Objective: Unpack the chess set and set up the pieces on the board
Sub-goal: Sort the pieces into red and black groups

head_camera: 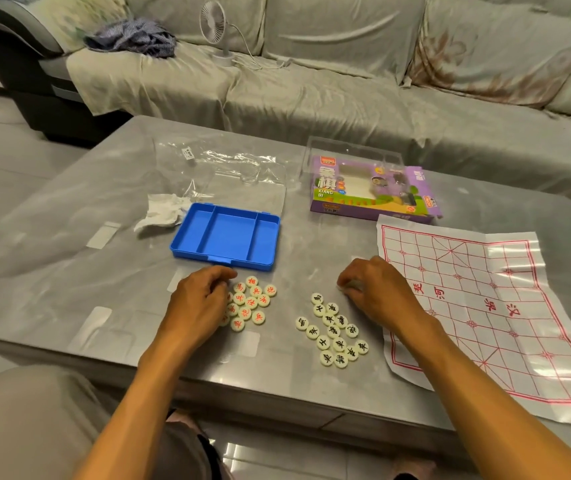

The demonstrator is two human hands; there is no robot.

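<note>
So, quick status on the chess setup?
Left hand on red pieces; right hand curled by black pieces. Board bare. Blue tray emptied.

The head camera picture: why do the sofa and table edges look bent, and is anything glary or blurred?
Head view: the wide-angle lens bows the sofa and table edges; light glares off the glossy paper board and plastic wrap; the picture's upper left corner is smeared, while the pieces' characters near both hands read sharply.
</note>
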